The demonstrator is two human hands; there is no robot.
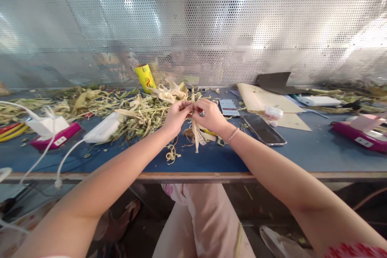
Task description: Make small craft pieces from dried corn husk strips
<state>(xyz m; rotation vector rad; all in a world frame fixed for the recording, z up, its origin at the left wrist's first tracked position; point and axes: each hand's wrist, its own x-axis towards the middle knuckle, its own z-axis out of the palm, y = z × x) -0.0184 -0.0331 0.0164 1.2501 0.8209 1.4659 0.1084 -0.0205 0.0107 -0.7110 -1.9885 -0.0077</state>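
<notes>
My left hand [175,118] and my right hand [211,116] meet above the blue table, fingertips pinched together. Between them they grip a pale dried corn husk strip [196,139], whose lower end hangs toward the table and whose tip sticks up above the fingers. A ring is on my right hand and a beaded bracelet on that wrist. Behind and left of my left hand lies a heap of dried husks and leaves [142,119]. A small curled husk scrap [171,155] rests in front of the hands.
A yellow tube [145,78] stands tilted by the perforated metal screen [205,20]. On the right lie a phone [263,130], brown paper [269,98] and a magenta power strip [359,136]. A white power bank [103,127] and another magenta strip [69,132] with cables are left.
</notes>
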